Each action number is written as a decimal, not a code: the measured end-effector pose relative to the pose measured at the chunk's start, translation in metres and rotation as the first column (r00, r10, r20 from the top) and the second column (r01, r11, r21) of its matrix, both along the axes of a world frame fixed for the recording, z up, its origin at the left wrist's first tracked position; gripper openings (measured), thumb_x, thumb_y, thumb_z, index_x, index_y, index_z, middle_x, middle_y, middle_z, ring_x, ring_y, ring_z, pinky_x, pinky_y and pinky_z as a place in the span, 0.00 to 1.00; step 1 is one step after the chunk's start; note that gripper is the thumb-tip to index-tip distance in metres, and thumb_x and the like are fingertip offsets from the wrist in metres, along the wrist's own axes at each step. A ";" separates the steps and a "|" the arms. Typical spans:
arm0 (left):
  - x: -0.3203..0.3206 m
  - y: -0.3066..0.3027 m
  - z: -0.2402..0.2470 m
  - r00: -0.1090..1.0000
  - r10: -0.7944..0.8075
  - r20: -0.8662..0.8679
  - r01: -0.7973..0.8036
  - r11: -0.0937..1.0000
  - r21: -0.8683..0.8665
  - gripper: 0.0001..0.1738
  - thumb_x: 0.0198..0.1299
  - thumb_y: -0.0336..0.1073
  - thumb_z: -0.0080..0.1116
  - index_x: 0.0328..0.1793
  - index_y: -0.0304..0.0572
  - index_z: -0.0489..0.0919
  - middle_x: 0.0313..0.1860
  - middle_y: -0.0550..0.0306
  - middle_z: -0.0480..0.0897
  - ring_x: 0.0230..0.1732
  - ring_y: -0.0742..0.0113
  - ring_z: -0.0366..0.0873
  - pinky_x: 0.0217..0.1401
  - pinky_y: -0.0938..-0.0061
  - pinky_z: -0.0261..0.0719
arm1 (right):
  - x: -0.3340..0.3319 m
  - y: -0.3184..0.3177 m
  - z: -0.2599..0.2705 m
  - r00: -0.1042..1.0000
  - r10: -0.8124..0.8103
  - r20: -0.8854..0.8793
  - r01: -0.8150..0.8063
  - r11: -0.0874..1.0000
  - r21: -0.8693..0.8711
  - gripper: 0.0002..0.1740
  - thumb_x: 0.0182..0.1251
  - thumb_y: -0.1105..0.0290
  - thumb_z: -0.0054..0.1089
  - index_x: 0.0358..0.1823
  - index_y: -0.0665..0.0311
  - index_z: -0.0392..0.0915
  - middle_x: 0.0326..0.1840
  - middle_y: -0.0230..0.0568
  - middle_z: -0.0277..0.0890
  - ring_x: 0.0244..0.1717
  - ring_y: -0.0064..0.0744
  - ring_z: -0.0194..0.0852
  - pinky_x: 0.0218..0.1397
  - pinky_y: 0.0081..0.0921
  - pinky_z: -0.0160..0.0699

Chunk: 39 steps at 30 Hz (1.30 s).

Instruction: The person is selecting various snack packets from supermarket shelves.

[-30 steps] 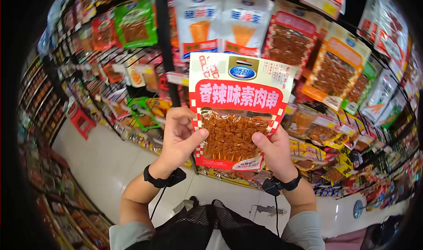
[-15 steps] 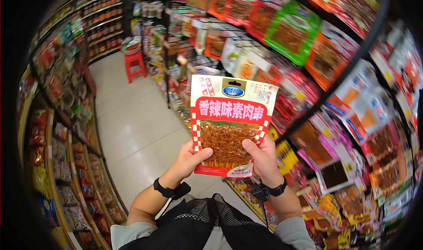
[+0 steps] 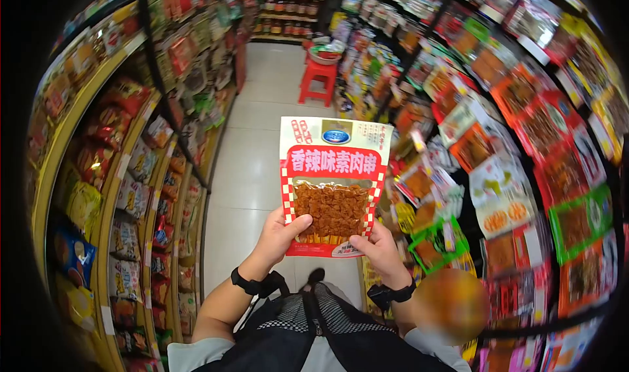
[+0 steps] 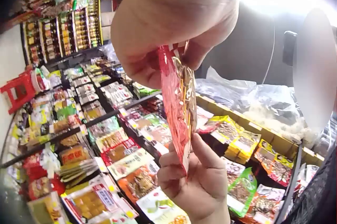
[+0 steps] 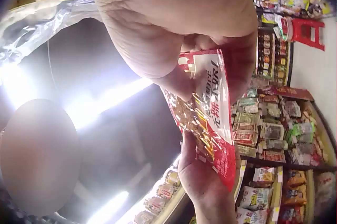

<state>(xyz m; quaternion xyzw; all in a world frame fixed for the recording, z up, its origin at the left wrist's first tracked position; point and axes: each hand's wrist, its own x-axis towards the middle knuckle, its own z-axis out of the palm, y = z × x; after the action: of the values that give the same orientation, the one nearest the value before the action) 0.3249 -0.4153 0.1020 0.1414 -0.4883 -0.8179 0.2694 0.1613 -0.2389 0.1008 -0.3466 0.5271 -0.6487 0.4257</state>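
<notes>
A red and cream snack packet (image 3: 331,205) with a clear window showing brown pieces is held upright by both hands in the head view. The left hand (image 3: 274,235) pinches its lower left edge, thumb on the front. At the lower right corner the right hand (image 3: 383,254) grips it the same way. Seen edge-on in the left wrist view, the packet (image 4: 176,103) lies between the near left hand (image 4: 174,16) and the right hand (image 4: 197,187). The right wrist view shows the packet (image 5: 210,119) under the right hand (image 5: 179,19), with the left hand (image 5: 208,182) beyond.
Shelves of bagged snacks (image 3: 134,195) line the left of a tiled aisle (image 3: 239,175). Hanging packets (image 3: 498,195) crowd the rack on the right. A red stool (image 3: 318,82) with a bowl on top stands farther up the aisle, before shelves of jars (image 3: 288,8).
The head view has swung from the snack rack to face along the aisle, and the stool now appears near the middle. Both hands have kept hold of the packet, which sits lower in the picture.
</notes>
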 end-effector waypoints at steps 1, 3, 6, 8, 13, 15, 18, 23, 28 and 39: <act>0.005 -0.018 -0.009 1.000 0.001 0.006 -0.001 1.000 0.011 0.16 0.67 0.35 0.62 0.57 0.37 0.76 0.42 0.62 0.81 0.36 0.78 0.76 0.38 0.79 0.74 | -0.001 -0.020 -0.007 0.999 0.030 -0.015 -0.030 1.000 -0.008 0.24 0.71 0.74 0.59 0.66 0.71 0.68 0.59 0.37 0.76 0.56 0.22 0.75 0.60 0.26 0.75; 0.004 -0.056 -0.017 0.998 0.037 0.046 -0.037 0.999 0.002 0.16 0.67 0.35 0.61 0.58 0.38 0.76 0.42 0.63 0.82 0.36 0.77 0.77 0.39 0.79 0.75 | -0.007 -0.069 -0.013 0.998 0.054 0.023 -0.054 0.998 -0.021 0.24 0.71 0.75 0.58 0.66 0.71 0.67 0.60 0.38 0.76 0.57 0.23 0.75 0.61 0.27 0.75; -0.017 -0.111 -0.027 0.992 0.090 0.090 -0.086 0.995 -0.053 0.16 0.67 0.35 0.62 0.58 0.38 0.76 0.40 0.63 0.82 0.34 0.77 0.76 0.37 0.79 0.74 | -0.035 -0.129 -0.022 0.992 0.106 0.061 -0.104 0.994 -0.038 0.24 0.71 0.76 0.56 0.67 0.72 0.67 0.60 0.39 0.76 0.58 0.24 0.75 0.63 0.27 0.73; -0.024 -0.158 -0.028 0.992 0.077 0.097 -0.071 0.995 -0.068 0.17 0.67 0.36 0.62 0.58 0.38 0.76 0.40 0.63 0.81 0.35 0.78 0.75 0.38 0.80 0.74 | -0.050 -0.178 -0.027 0.986 0.145 0.083 -0.139 0.988 -0.067 0.24 0.71 0.76 0.56 0.67 0.72 0.66 0.61 0.39 0.75 0.59 0.24 0.74 0.64 0.27 0.73; -0.107 -0.236 0.000 0.989 0.073 0.128 -0.054 0.988 -0.145 0.18 0.68 0.39 0.61 0.59 0.38 0.76 0.43 0.64 0.81 0.38 0.79 0.75 0.41 0.80 0.73 | -0.139 -0.258 -0.026 0.981 0.185 0.056 -0.173 0.970 -0.169 0.26 0.69 0.77 0.58 0.68 0.72 0.65 0.64 0.42 0.74 0.63 0.29 0.73 0.67 0.31 0.70; -0.091 -0.297 -0.003 0.991 0.086 0.104 -0.072 0.989 -0.130 0.18 0.68 0.39 0.61 0.59 0.38 0.76 0.44 0.65 0.81 0.39 0.78 0.75 0.42 0.80 0.74 | -0.120 -0.318 -0.019 0.982 0.188 0.002 -0.186 0.971 -0.148 0.28 0.69 0.78 0.57 0.70 0.72 0.62 0.66 0.42 0.72 0.64 0.29 0.72 0.68 0.31 0.70; -0.120 -0.332 -0.014 0.986 0.113 0.121 -0.102 0.990 -0.096 0.21 0.68 0.39 0.61 0.63 0.37 0.74 0.49 0.63 0.81 0.43 0.78 0.76 0.45 0.78 0.75 | -0.149 -0.361 -0.014 0.974 0.214 0.069 -0.205 0.972 -0.118 0.26 0.70 0.79 0.55 0.69 0.72 0.63 0.63 0.39 0.73 0.62 0.24 0.73 0.66 0.28 0.72; -0.168 -0.401 -0.029 0.985 0.077 0.151 -0.067 0.995 -0.068 0.25 0.66 0.33 0.62 0.67 0.36 0.71 0.57 0.58 0.81 0.56 0.72 0.78 0.58 0.72 0.78 | -0.205 -0.438 -0.023 0.986 0.158 0.048 -0.153 0.985 -0.080 0.26 0.67 0.80 0.57 0.67 0.71 0.65 0.62 0.41 0.75 0.61 0.26 0.75 0.64 0.28 0.74; -0.247 -0.488 -0.070 0.981 -0.059 0.186 0.070 0.996 -0.053 0.21 0.68 0.29 0.59 0.65 0.30 0.72 0.58 0.55 0.81 0.56 0.72 0.78 0.62 0.71 0.76 | -0.290 -0.521 -0.047 0.993 0.095 0.066 -0.092 0.995 -0.045 0.25 0.67 0.80 0.57 0.66 0.71 0.66 0.61 0.41 0.76 0.59 0.26 0.76 0.63 0.28 0.75; -0.364 -0.730 -0.063 0.988 0.062 0.139 -0.043 0.990 -0.132 0.18 0.66 0.27 0.58 0.62 0.32 0.74 0.50 0.61 0.82 0.48 0.77 0.78 0.54 0.75 0.78 | -0.390 -0.769 -0.021 0.999 0.038 -0.022 -0.037 0.998 0.059 0.24 0.68 0.80 0.57 0.66 0.70 0.67 0.61 0.40 0.76 0.59 0.26 0.75 0.64 0.28 0.74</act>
<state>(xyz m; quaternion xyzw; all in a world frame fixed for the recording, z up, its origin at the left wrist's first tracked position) -0.0388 -1.1455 0.0391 0.1948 -0.5540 -0.7652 0.2638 -0.2283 -1.0079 0.0794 -0.3511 0.5442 -0.6208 0.4418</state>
